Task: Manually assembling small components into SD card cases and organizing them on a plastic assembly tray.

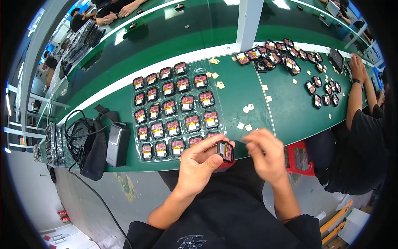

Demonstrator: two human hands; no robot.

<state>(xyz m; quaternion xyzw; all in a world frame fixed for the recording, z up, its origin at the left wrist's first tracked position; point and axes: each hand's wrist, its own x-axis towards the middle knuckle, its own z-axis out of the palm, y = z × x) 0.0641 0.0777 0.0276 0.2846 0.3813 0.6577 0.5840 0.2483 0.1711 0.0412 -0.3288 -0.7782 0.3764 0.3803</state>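
Observation:
My left hand [197, 168] is closed around a small black-cased device [225, 151], held up between thumb and fingers at the table's front edge. Just to its right, apart from the device, my right hand [265, 154] has its thumb and fingers drawn together, slightly blurred. Whatever it pinches is too small and smeared to name. Left of my hands lies a clear plastic tray [135, 124] with rows of similar black-cased devices [169, 107], each with a pinkish-red face and a white and yellow label. The held device covers part of the tray's near right corner.
Small cream paper squares [245, 109] lie scattered right of the tray. More devices [289, 62] are piled at the far right, near a co-worker's arm [357, 89]. A grey box [117, 145] and coiled black cables [78, 135] sit at left. A white post [248, 25] rises behind.

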